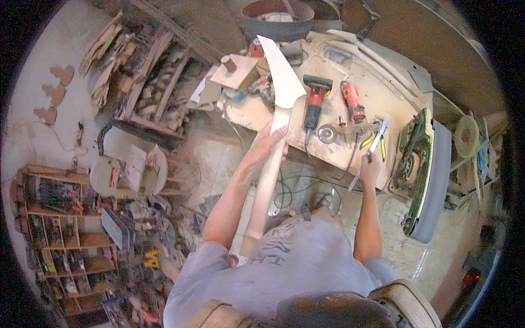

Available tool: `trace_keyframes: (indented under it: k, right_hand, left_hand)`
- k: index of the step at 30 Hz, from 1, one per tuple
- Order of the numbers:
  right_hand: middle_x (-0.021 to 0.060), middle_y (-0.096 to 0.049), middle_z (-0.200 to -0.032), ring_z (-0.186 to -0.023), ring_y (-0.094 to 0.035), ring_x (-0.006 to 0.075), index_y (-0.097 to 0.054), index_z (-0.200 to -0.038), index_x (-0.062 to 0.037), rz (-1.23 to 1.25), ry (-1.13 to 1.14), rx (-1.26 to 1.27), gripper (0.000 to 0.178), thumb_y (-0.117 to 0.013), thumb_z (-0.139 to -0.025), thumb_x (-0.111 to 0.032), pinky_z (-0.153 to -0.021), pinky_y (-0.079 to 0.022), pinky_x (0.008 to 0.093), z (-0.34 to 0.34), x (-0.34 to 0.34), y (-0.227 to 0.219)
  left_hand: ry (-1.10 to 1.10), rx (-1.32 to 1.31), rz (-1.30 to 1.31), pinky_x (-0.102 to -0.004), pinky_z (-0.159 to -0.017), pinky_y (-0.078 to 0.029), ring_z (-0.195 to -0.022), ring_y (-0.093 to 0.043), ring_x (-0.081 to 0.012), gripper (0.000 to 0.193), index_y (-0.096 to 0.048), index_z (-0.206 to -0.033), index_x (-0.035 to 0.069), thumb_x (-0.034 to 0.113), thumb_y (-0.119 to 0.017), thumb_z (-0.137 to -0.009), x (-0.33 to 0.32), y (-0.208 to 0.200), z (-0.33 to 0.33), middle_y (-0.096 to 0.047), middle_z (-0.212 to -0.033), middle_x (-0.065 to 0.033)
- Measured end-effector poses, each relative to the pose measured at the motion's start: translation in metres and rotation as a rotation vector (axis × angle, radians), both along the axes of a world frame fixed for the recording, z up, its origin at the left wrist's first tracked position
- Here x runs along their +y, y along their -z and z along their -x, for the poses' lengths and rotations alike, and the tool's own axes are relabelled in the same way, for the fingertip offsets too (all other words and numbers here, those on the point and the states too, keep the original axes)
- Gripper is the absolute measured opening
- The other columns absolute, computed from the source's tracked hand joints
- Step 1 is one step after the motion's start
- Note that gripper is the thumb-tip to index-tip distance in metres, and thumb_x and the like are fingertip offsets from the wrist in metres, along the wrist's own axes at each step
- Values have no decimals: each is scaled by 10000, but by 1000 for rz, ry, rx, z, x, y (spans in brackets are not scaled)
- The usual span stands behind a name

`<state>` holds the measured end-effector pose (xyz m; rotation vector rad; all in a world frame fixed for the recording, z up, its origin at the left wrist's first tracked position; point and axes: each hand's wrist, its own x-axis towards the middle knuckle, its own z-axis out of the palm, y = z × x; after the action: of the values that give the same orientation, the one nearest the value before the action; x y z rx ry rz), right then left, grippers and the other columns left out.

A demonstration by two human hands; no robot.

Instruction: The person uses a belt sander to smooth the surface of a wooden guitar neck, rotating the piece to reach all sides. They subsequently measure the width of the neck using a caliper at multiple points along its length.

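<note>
L hand (269,143) wrapped round neck of long pale wood blank (279,104), fingers curled on it, blank propped up from body over tabletop (377,104). R hand (370,164) fingers pinching slim metal tool (365,159). Step looks like marking/checking; next needs blank steady.

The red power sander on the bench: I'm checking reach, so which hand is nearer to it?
Left. The left hand, gripping the long pale wooden piece, is just left of the red power sander; the right hand, holding a slim tool, sits farther right and lower.
</note>
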<state>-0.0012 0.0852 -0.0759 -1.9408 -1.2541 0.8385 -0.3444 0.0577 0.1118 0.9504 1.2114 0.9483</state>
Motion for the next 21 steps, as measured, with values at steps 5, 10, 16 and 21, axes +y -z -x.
trace_keyframes:
  k: [5, 10, 16, 21]
  right_hand:
    - [164, -678, -859, -774, -656, 239, -653, -1115, 9, -104, -216, 132, 322, -607, -859, -182, -726, -500, 340, 59, -118, 15]
    - [64, -671, -916, -794, -618, 111, -604, -1181, 47, 109, -307, 433, 346, -609, -912, -171, -693, -508, 245, 83, -205, -18]
    - [118, -675, -1028, -916, -634, 163, -608, -1204, 17, -12, -163, 500, 471, -657, -878, -321, -777, -496, 295, 111, -282, -64]
    - [85, -662, -1043, -954, -599, 155, -598, -1214, 19, -247, -59, 280, 525, -692, -847, -344, -875, -461, 312, 117, -298, -77]
  left_hand:
    - [-40, -69, -138, -272, -471, -523, -552, -565, -110, 361, -451, -1125, 79, 366, -576, -944, 10, -27, 31, -530, -759, -11]
    - [12, -189, -319, -285, -471, -516, -529, -558, -129, 313, -439, -999, 101, 378, -575, -945, 19, -56, 50, -534, -653, -44]
    - [-18, -475, -404, -366, -506, -498, -542, -538, -194, 393, -438, -961, 82, 468, -504, -964, 21, -50, 41, -507, -654, -60]
    - [-86, -784, -235, -450, -667, -468, -639, -514, -236, 521, -455, -982, 91, 607, -388, -950, -9, -32, 16, -499, -711, -63]
